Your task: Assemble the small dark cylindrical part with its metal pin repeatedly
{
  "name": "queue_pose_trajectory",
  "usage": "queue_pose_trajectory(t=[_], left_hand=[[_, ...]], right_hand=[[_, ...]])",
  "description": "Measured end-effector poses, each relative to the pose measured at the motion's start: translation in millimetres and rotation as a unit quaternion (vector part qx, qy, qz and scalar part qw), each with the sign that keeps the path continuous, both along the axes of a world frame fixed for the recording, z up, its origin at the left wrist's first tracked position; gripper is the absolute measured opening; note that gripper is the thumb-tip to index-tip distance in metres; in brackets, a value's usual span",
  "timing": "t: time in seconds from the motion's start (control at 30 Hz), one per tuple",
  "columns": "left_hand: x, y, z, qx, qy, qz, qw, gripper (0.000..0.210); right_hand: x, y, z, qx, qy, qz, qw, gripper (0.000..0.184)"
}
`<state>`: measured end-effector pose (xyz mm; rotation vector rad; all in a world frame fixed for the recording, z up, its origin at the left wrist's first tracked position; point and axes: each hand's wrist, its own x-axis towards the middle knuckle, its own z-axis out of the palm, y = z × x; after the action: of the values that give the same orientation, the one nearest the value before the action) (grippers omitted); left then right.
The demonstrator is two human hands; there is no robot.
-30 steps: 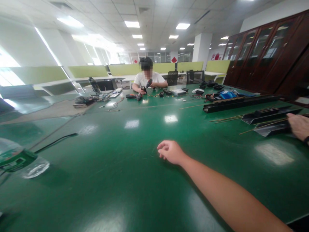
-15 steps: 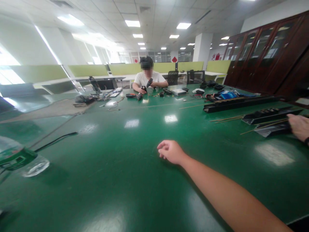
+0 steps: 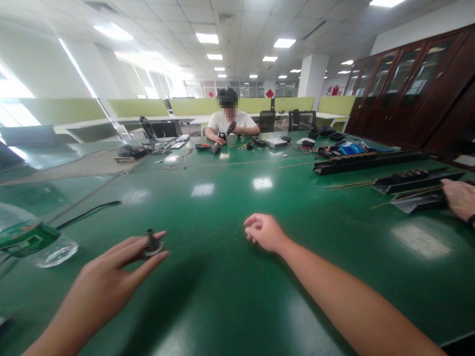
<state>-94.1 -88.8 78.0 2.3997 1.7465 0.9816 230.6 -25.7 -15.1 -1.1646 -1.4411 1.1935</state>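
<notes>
My left hand [image 3: 115, 269] is over the table at the left, its thumb and fingers closed around a small dark metal part [image 3: 153, 244] with an upright stem and a round, flange-like base. Part of that piece is hidden by the fingers. My right hand [image 3: 266, 233] rests on the green table near the middle, fingers loosely curled with a gap to the thumb. Nothing shows in it.
A clear plastic bottle [image 3: 29, 237] with a green label lies at the left, near a black cable [image 3: 92, 213]. Black metal channels [image 3: 371, 163] and thin rods lie at the right, beside another person's hand [image 3: 460, 198]. Opposite sits a co-worker [image 3: 232, 121] holding a dark tool.
My left hand has come into view from the lower left, holding the small metal part. My right hand stays almost where it was; the view has shifted slightly.
</notes>
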Motion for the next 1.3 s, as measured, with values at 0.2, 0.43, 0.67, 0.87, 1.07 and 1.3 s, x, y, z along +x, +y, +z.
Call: queue_pose_trajectory(t=[0.2,0.43,0.67,0.87,1.07,1.3], left_hand=[[83.9,62.1,-22.0,-0.139,-0.176,-0.131,0.966,0.071],[100.1,77.5,-59.7,-0.122,-0.177,-0.166,0.962,0.039],[95.5,78.3,-64.8,-0.062,-0.081,-0.222,0.970,0.022],[102.1,71.6,-69.2,-0.051,-0.062,-0.221,0.972,0.026],[103.0,67.1,-77.0,-0.035,-0.065,-0.207,0.975,0.038],[107.3,59.0,-75.3,-0.019,-0.062,-0.225,0.972,0.023]], right_hand=[[8.6,-2.5,7.8,0.036,0.056,-0.041,0.997,0.031],[6.1,5.4,-0.8,-0.007,0.088,-0.032,0.996,0.022],[10.1,0.9,2.8,0.008,-0.009,0.008,1.000,0.055],[9.8,-2.9,1.9,0.054,-0.026,0.007,0.998,0.059],[3.1,-15.5,5.9,0.161,-0.090,-0.018,0.983,0.033],[-0.2,-25.1,13.3,0.269,-0.196,0.024,0.943,0.030]])
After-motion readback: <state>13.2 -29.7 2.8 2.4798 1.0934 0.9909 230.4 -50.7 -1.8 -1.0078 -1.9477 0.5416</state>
